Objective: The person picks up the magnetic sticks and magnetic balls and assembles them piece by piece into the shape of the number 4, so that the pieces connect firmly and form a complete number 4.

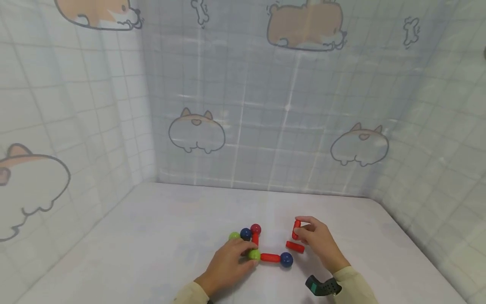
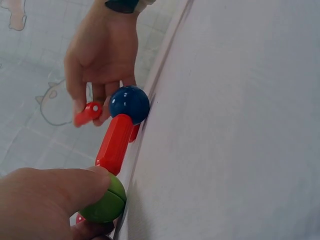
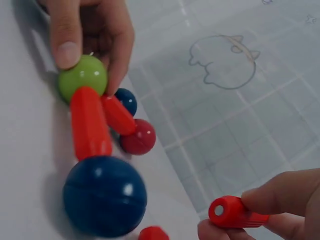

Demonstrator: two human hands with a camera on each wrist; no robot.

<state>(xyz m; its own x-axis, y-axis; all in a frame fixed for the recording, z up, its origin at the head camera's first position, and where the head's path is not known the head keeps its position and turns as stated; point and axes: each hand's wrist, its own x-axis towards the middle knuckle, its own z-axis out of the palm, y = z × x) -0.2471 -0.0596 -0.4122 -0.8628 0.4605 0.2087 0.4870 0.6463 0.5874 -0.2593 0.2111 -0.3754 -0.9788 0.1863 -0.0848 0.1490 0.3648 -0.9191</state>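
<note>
My left hand (image 1: pixel 229 261) pinches a green ball (image 1: pixel 254 255) between thumb and fingers. From that ball one red rod (image 1: pixel 270 257) runs right to a dark blue ball (image 1: pixel 286 259), and a second red rod (image 1: pixel 255 240) runs back to a dark red ball (image 1: pixel 256 229). My right hand (image 1: pixel 319 240) holds a loose red rod (image 1: pixel 296 230) upright, off the table; its round metal end shows in the right wrist view. Below that hand another red rod (image 1: pixel 295 247) lies on the table.
Behind my left hand sit another dark blue ball (image 1: pixel 246 234) and another green ball (image 1: pixel 234 235), partly hidden. The white table (image 1: pixel 171 219) is bordered by curtains (image 1: pixel 250 105) printed with dogs, at the back and both sides.
</note>
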